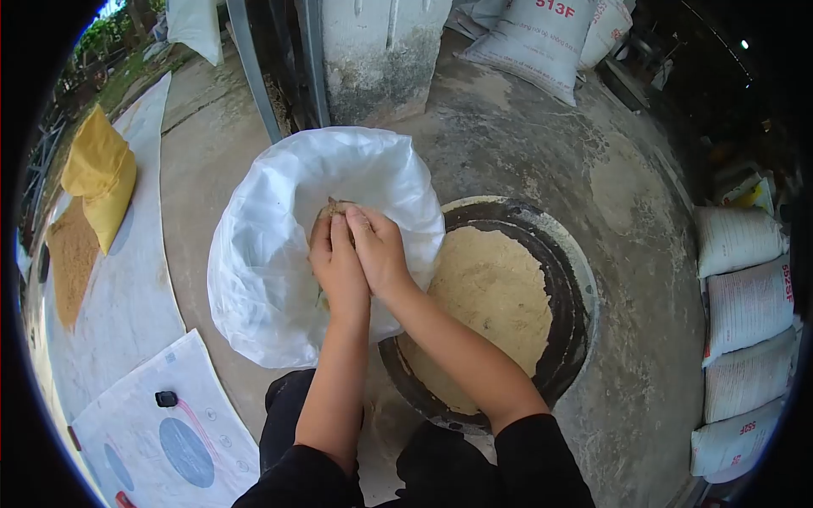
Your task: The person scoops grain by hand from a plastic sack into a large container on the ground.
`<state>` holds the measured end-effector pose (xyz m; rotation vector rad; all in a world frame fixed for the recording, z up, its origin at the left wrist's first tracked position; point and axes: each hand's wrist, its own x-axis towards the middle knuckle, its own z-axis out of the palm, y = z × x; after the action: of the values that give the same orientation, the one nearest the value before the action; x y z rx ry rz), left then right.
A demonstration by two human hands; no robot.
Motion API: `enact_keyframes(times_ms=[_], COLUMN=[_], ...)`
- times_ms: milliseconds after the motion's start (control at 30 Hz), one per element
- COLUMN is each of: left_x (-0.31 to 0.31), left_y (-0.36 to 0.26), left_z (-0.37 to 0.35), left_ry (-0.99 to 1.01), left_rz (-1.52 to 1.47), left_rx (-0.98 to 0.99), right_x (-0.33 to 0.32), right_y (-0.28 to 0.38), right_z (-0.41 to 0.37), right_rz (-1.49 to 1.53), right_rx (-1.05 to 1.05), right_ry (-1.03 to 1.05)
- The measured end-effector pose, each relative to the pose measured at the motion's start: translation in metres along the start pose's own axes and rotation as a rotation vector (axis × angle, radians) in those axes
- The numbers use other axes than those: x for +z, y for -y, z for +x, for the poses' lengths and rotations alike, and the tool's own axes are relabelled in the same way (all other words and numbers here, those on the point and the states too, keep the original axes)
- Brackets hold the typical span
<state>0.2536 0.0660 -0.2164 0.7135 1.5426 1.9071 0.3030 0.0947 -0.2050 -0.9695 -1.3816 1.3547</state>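
Note:
Both hands meet over the mouth of a white woven sack (254,245), whose rim is rolled open. My left hand (339,267) and my right hand (379,254) press side by side with closed fingers. Between the fingertips pokes out a brownish, dry-looking clump (336,206); its kind I cannot make out. Part of the sack's inside is hidden by the hands, though a bit of greenish matter shows beside the left wrist. Under my right forearm stands a round black basin (569,339) holding pale yellowish meal (491,288).
A yellow sack (106,190) stands beside a brown grain heap (72,254) on a pale sheet at left. A small black object (166,398) lies on a printed sheet (127,423). Filled white sacks (749,305) line the right, with more (533,42) behind. A concrete pillar (377,76) rises ahead.

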Motion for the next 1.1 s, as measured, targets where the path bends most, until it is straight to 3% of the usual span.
enact_keyframes(times_ms=[33, 100, 133, 233, 267, 300, 367, 400, 433, 500, 567, 633, 733, 800, 867, 967, 1100], left_x=[-0.006, -0.006, -0.001, 0.024, 0.035, 0.045, 0.057, 0.060, 0.060, 0.059, 0.053, 0.051, 0.052, 0.050, 0.046, 0.043, 0.034], left_y=[0.002, 0.009, 0.013, 0.016, 0.021, 0.028, 0.043, 0.049, 0.052, 0.057, 0.073, 0.080, 0.084, 0.085, 0.092, 0.097, 0.111], left_z=[0.003, -0.001, -0.010, -0.050, -0.065, -0.080, -0.104, -0.115, -0.123, -0.131, -0.136, -0.133, -0.128, -0.124, -0.119, -0.111, -0.102], left_ry=[0.019, 0.046, 0.075, 0.303, 0.332, 0.502, 0.865, 1.058, 1.086, 1.384, 1.424, 1.444, 1.396, 1.320, 1.304, 1.252, 1.154], left_rz=[0.005, 0.192, 0.193, 0.388, 0.379, 0.381, 0.523, 0.666, 0.664, 1.023, 1.151, 1.276, 1.291, 1.245, 1.261, 1.260, 1.231], left_rx=[-0.007, 0.195, 0.167, 0.409, 0.395, 0.356, 0.193, 0.067, 0.069, 0.027, 0.041, 0.068, 0.066, 0.060, 0.075, 0.097, 0.102], right_x=[0.001, -0.015, -0.026, -0.080, -0.100, -0.122, -0.169, -0.197, -0.223, -0.250, -0.251, -0.229, -0.220, -0.218, -0.211, -0.211, -0.236], right_y=[-0.016, -0.010, -0.008, -0.019, -0.024, -0.028, -0.043, -0.060, -0.080, -0.103, -0.107, -0.099, -0.126, -0.133, -0.143, -0.157, -0.157], right_z=[0.005, 0.000, -0.006, -0.026, -0.038, -0.051, -0.084, -0.104, -0.126, -0.176, -0.213, -0.227, -0.227, -0.215, -0.201, -0.188, -0.152], right_rz=[-0.091, -0.181, -0.272, -0.164, -0.117, -0.068, -0.086, -0.349, -0.607, -0.487, -0.612, -0.710, -0.583, -0.584, -0.770, -0.740, -0.828], right_rx=[-0.105, -0.174, -0.244, -0.196, -0.152, -0.114, 0.256, 0.313, 0.371, 0.612, 0.584, 0.714, 0.805, 0.716, 0.781, 0.650, 0.524], right_ry=[0.017, -0.023, -0.030, -0.155, -0.268, -0.378, -0.515, -0.428, -0.333, -0.026, 0.541, 0.862, 0.767, 0.795, 1.032, 0.947, 0.357])
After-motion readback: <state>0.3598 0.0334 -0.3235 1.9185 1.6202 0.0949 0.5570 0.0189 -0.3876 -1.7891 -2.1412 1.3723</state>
